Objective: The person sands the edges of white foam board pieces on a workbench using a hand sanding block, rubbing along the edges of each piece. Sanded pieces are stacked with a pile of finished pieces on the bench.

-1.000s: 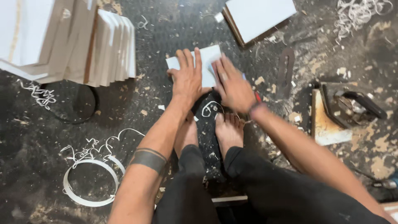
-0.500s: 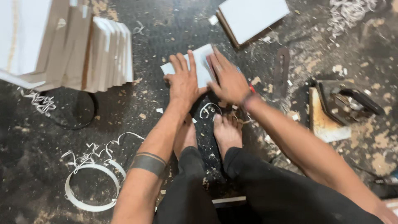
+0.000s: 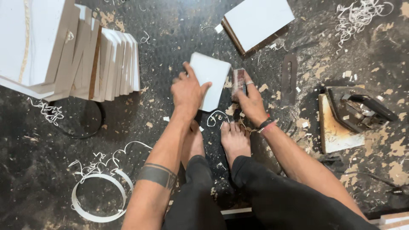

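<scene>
Bare feet [image 3: 221, 140]: right under the work on the dark floor [image 3: 64, 162]; I'd worry that a slip of the panel or block lands on the toes.
Left hand [image 3: 187, 91]: clamped on the small white rounded-corner panel [image 3: 209, 81], thumb on its face, holding it tilted on edge just past the feet; the grip looks light, so a hard stroke could twist the panel loose.
Right hand [image 3: 251, 100]: closed around a small brownish block [image 3: 238, 81], pressed to the panel's right edge; fingers sit close to that edge and could get scraped.
Curled white edge-strip coil [image 3: 100, 196]: near the floor's near-left corner, loose shavings all about; easy to snag.
Dark old flat iron on a board [image 3: 355, 108]: right side; whether it is hot I can't tell.
Stack of white panels [image 3: 85, 55]: leaning, far left, cut off by the picture's edge; could topple.
Hidden: the panel's underside and the block's working face.
</scene>
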Motion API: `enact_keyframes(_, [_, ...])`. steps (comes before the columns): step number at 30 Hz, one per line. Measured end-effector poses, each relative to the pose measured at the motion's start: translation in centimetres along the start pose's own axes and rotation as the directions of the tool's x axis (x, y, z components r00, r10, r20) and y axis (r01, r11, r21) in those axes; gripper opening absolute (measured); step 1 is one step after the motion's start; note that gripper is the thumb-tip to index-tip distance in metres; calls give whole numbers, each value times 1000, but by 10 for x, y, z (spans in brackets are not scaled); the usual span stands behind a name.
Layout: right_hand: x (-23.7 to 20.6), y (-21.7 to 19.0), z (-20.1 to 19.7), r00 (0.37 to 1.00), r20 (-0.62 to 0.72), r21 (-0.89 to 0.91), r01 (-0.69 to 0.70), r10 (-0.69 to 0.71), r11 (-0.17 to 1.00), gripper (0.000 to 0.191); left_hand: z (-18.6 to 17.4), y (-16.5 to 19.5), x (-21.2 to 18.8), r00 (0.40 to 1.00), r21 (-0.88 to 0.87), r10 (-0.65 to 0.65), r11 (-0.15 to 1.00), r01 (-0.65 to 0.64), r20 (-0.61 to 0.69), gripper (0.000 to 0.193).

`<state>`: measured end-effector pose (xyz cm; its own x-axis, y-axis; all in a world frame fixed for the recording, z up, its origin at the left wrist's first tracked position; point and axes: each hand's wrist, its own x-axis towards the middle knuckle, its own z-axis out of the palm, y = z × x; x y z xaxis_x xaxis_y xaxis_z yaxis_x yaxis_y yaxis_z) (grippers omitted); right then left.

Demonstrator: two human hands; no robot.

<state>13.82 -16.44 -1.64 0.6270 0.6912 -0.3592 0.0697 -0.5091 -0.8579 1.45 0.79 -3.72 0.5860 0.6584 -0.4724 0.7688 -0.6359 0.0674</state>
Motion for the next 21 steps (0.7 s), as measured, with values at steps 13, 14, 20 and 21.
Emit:
enact_keyframes(13, [-33,-3,21,928,272,-680,373,-255,631,74,9,-18,7,1000,-363,8,932,-7,1,111])
enact_keyframes(14, [-39,-2,22,931,291,-678,362,-219,639,78,11,-19,7,1000,-364,11,931,-10,1,112])
enact_keyframes(20, [-4,-14,25,901,370,-735,433,-226,521,94,20,-27,16,991,-355,136,926,-126,3,113])
enact_keyframes(21, [14,-19,25,899,380,-760,438,-217,480,96,21,-28,16,987,-344,163,926,-157,-11,114])
